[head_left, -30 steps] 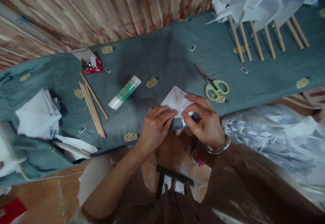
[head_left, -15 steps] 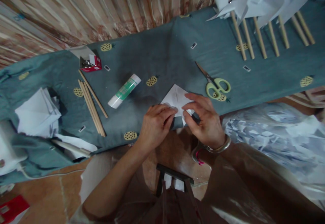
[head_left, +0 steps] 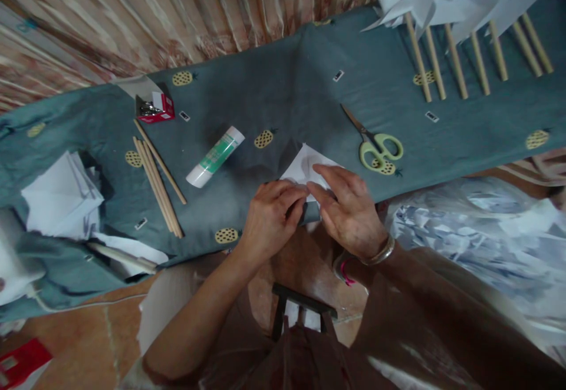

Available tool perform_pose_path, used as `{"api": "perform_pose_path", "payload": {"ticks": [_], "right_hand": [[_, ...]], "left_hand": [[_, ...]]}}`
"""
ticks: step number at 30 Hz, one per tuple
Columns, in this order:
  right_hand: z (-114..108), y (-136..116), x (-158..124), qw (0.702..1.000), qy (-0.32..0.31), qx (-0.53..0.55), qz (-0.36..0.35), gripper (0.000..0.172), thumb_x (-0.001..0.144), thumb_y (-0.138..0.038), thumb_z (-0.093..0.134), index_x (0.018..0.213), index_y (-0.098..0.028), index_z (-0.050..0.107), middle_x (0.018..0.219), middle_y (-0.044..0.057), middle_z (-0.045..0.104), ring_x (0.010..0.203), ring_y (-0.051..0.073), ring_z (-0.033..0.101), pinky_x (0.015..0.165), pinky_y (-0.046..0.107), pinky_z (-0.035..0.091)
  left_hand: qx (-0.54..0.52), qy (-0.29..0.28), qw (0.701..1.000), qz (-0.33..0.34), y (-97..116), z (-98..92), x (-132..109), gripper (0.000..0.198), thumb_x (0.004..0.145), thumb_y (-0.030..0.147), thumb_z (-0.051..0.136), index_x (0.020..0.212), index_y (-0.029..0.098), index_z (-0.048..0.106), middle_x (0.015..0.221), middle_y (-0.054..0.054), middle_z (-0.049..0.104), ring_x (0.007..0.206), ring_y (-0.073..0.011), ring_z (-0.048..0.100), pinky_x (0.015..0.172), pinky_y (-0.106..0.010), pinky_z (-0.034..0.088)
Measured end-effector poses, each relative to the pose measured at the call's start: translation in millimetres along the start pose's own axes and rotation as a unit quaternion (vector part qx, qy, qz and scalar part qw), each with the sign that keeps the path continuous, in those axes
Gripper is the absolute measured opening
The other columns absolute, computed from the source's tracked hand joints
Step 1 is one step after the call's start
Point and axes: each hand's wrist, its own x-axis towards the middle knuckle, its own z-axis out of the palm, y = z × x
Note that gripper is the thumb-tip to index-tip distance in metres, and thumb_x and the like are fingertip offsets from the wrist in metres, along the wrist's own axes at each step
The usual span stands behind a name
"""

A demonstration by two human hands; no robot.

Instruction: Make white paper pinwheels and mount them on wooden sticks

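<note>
"White paper (head_left: 305,160), then: where does it lie from the grip?"

"At the near edge of the tabletop (head_left: 287,95), between the two hands, its far corner pointing away from the body."

"Any long axis?"

"Not a clear one; the fingers cover its near part, and what shows is mostly that far corner."

"Which hand is nearer?"

"Neither, both touch it. The left hand (head_left: 269,216) has thumb and forefinger together at its near left side, clamped on the paper as far as this dim view tells. The right hand (head_left: 351,216) reaches in from the right, fingers stretched out over it, not closed on it."

"Any writing?"

"None I can read. The glue stick (head_left: 216,157), off to the left, is printed in green, its lettering blurred; the red box (head_left: 164,114) carries print too small to make out"
</note>
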Motion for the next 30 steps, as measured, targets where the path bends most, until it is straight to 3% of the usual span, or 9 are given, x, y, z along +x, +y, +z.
{"api": "perform_pose_path", "payload": {"ticks": [7,11,16,20,30], "right_hand": [[2.8,-13.7,6.7,0.999,-0.027,0.027,-0.005,0.033,0.095,-0.009,0.040,0.122,-0.011,0.058,0.130,0.015,0.061,0.122,0.026,0.051,0.094,0.042,0.046],[3.1,-14.3,7.9,0.998,-0.025,0.062,0.010,0.037,0.094,-0.009,0.039,0.124,-0.014,0.059,0.130,0.013,0.061,0.124,0.025,0.051,0.099,0.043,0.045],[-6.5,2.6,5.1,0.996,-0.008,0.074,0.049,0.045,0.090,-0.013,0.044,0.133,-0.024,0.053,0.139,0.010,0.055,0.129,0.029,0.048,0.103,0.053,0.043],[-12.7,21.2,5.2,0.994,-0.009,0.061,0.090,0.051,0.091,-0.018,0.044,0.142,-0.017,0.043,0.141,0.016,0.052,0.132,0.032,0.046,0.107,0.056,0.040],[-23.1,11.9,5.0,0.984,0.001,0.120,0.128,0.026,0.093,-0.023,0.047,0.109,-0.016,0.066,0.115,0.013,0.070,0.110,0.024,0.066,0.098,0.042,0.054]], "left_hand": [[0.016,0.005,1.000,0.025,-1.4,0.3,-2.8,0.011,0.085,0.016,0.060,0.094,0.017,0.066,0.092,-0.006,0.063,0.088,-0.0189,0.061,0.077,-0.034,0.053],[0.030,0.003,0.999,0.038,-3.3,-0.2,-2.2,0.009,0.086,0.015,0.059,0.093,0.016,0.066,0.091,-0.006,0.063,0.087,-0.0190,0.061,0.077,-0.034,0.053],[0.049,0.004,0.998,0.041,-2.9,1.0,-2.7,0.012,0.089,0.020,0.058,0.098,0.017,0.066,0.092,-0.006,0.064,0.089,-0.0192,0.061,0.079,-0.035,0.052],[0.078,-0.003,0.995,0.058,-3.6,-0.6,-3.4,0.011,0.088,0.020,0.060,0.097,0.017,0.066,0.094,-0.006,0.066,0.089,-0.0198,0.061,0.078,-0.035,0.050],[0.130,0.026,0.989,0.066,-11.2,-22.6,-1.2,0.021,0.089,0.013,0.055,0.106,0.020,0.066,0.107,-0.008,0.066,0.098,-0.0215,0.056,0.081,-0.037,0.044]]}}
